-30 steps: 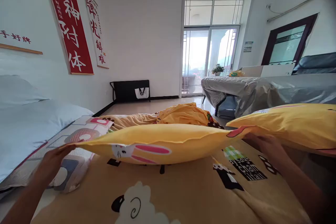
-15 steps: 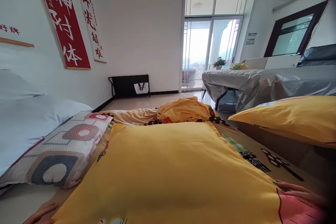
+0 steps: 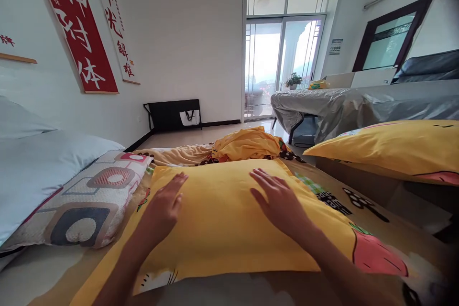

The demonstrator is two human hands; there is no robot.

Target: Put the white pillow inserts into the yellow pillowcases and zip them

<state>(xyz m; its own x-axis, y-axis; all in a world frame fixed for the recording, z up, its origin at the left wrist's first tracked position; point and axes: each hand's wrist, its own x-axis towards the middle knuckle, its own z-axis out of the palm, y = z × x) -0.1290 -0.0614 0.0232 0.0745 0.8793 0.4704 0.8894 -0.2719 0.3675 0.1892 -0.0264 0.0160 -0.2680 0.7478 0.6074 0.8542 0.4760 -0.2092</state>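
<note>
Lying flat across the near end of the bed, the yellow pillow [image 3: 229, 220] takes up the middle of the view, one printed corner with a red shape toward the right. Both hands rest palm-down on its top face: the left hand [image 3: 165, 205] near the far-left part, the right hand [image 3: 278, 201] near the far-right part, fingers straight and slightly spread, clamped on nothing. Pressing from above with open palms like this looks suited to flattening and smoothing the filling rather than lifting it. Both forearms reach forward from the bottom edge, converging slightly.

Under the pillow is a cartoon-printed yellow sheet [image 3: 344, 201]. Just left of it lies a patterned pillow [image 3: 89, 196] with rounded squares, leaning on pale blue bedding [image 3: 39, 167]. Beyond the far edge sits a crumpled yellow quilt [image 3: 247, 146]. A second yellow pillow [image 3: 394, 148] sits to the right, seemingly on a raised ledge, though its support is hard to make out. Red banners [image 3: 77, 28] hang on the left wall.
</note>
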